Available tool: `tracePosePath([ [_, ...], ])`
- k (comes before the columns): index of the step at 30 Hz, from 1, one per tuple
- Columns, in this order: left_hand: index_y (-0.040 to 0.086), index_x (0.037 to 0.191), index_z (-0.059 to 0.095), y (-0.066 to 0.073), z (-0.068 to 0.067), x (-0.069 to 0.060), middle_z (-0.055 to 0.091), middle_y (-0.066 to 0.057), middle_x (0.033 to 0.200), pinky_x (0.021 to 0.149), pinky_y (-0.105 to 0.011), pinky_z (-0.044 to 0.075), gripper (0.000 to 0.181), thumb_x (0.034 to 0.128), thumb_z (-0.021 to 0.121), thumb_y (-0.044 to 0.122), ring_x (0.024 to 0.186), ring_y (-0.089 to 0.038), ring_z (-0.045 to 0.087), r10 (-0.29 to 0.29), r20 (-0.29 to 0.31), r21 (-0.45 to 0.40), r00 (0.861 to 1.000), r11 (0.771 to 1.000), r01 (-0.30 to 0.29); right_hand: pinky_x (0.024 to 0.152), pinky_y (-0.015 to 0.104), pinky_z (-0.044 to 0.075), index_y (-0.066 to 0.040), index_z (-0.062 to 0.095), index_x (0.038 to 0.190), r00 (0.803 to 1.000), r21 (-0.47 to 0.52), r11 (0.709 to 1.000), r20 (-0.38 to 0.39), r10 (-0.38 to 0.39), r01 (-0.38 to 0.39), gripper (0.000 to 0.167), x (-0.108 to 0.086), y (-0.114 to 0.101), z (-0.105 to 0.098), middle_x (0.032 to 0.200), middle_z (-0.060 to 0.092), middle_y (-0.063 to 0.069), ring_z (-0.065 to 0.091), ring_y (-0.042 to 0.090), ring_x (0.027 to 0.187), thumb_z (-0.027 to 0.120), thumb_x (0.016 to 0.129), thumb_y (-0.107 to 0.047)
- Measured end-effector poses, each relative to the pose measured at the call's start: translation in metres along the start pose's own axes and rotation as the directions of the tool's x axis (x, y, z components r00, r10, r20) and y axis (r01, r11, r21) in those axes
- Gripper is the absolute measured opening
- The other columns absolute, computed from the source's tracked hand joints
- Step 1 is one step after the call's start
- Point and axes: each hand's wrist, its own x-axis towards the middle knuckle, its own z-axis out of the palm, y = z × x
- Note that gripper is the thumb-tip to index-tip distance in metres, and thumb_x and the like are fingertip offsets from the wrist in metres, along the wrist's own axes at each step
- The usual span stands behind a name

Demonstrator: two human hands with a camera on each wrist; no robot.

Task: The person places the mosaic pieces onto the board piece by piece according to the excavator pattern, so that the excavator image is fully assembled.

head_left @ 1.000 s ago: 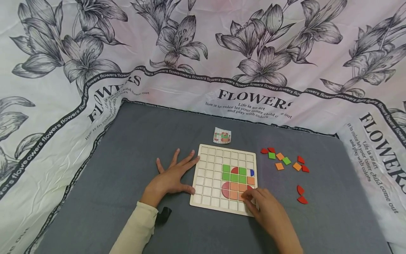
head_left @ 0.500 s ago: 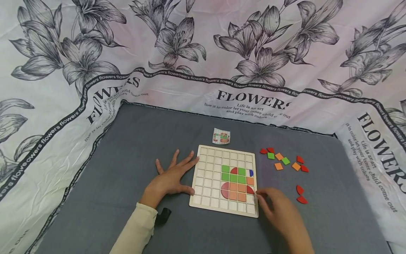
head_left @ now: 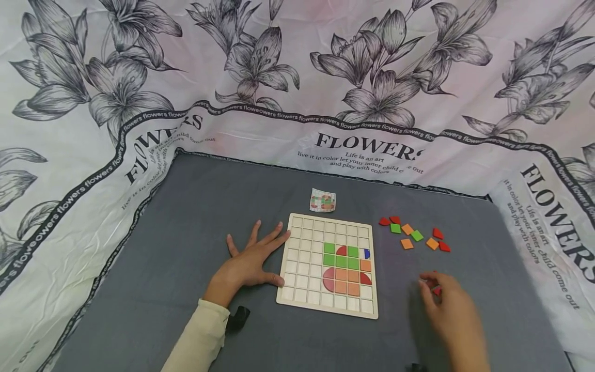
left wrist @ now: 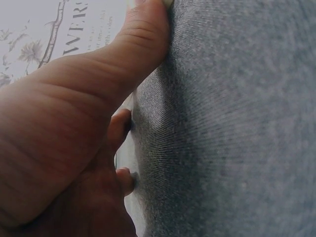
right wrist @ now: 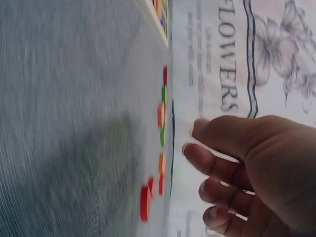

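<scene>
Touching the board's point(head_left: 302, 266) left edge with thumb and index fingertip: left hand point(head_left: 248, 266), fingers splayed wide, palm down, the other fingers reaching over the bench point(head_left: 223, 186). Pale sleeve point(head_left: 200, 330) on that arm; small dark object point(head_left: 238, 319) just beside the cuff.

Right hand point(head_left: 453, 310) above the bench, right of the board and well apart from it. Thumb and index tips near each other, a narrow gap between; remaining fingers loosely bent. Red pieces point(head_left: 437, 291) show partly behind the fingers.

Grey bench stretches between the board's right rim and the right hand. Patterned cloth point(head_left: 372, 147) borders the far side; printed card point(head_left: 323, 200) lies just beyond the board's far edge. Loose green, orange and red pieces point(head_left: 406, 244) scattered to the right.

Board: pale wood, gridded, flat, slightly askew. Coloured cells sit on its right half: green squares point(head_left: 341, 261), orange squares point(head_left: 353, 276), a red half-round point(head_left: 329, 279), red quarters point(head_left: 365, 279), one blue piece point(head_left: 367, 253) near the right rim.
</scene>
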Motion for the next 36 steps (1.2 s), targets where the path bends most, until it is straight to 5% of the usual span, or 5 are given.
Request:
tracePosePath([
  [6,0.037,0.169,0.027,-0.001,0.001,-0.001,0.013,0.008,0.178,0.104,-0.087,-0.022,0.115,0.0753,0.092,0.051,0.163,-0.037,-0.014,0.001,0.000,0.002,1.000,1.000,-0.001,0.068,0.050,0.049,0.005,0.070,0.118,0.989,-0.033,0.989,0.038,0.142,-0.141,0.030,-0.003,0.023,-0.012,0.104,0.066,0.023,0.062,0.034,0.084,0.077,0.098,-0.016],
  [12,0.037,0.169,0.027,-0.003,0.000,-0.001,0.012,0.008,0.178,0.104,-0.087,-0.022,0.116,0.0749,0.092,0.053,0.163,-0.038,-0.014,-0.001,-0.004,0.005,1.000,1.000,0.001,0.084,0.064,0.048,0.004,0.066,0.129,0.935,-0.086,0.950,0.172,0.310,-0.299,0.044,0.000,0.036,-0.013,0.119,0.059,0.031,0.060,0.048,0.105,0.076,0.099,-0.026],
  [21,0.036,0.170,0.027,-0.002,-0.001,-0.001,0.012,0.008,0.178,0.104,-0.087,-0.022,0.115,0.0760,0.091,0.052,0.163,-0.038,-0.014,0.006,0.004,-0.004,1.000,1.000,-0.006,0.080,0.065,0.050,-0.001,0.063,0.134,0.890,-0.131,0.924,0.248,0.382,-0.360,0.049,0.004,0.038,-0.005,0.119,0.057,0.031,0.060,0.049,0.104,0.076,0.099,-0.032],
  [31,0.037,0.169,0.027,-0.003,0.000,0.000,0.012,0.009,0.178,0.104,-0.087,-0.021,0.115,0.0756,0.092,0.052,0.163,-0.037,-0.014,0.002,0.000,0.004,1.000,1.000,-0.002,0.082,0.064,0.051,0.002,0.063,0.130,0.900,-0.128,0.936,0.259,0.350,-0.327,0.044,0.010,0.020,0.002,0.120,0.057,0.032,0.059,0.048,0.106,0.077,0.099,-0.027],
  [36,0.037,0.170,0.027,-0.003,0.001,0.000,0.013,0.008,0.178,0.104,-0.088,-0.022,0.116,0.0750,0.091,0.053,0.163,-0.038,-0.014,0.008,0.000,0.001,1.000,1.000,-0.008,0.088,0.067,0.049,0.002,0.066,0.127,0.930,-0.107,0.959,0.235,0.283,-0.264,0.038,0.008,0.013,0.007,0.119,0.062,0.032,0.057,0.050,0.113,0.077,0.098,-0.021],
])
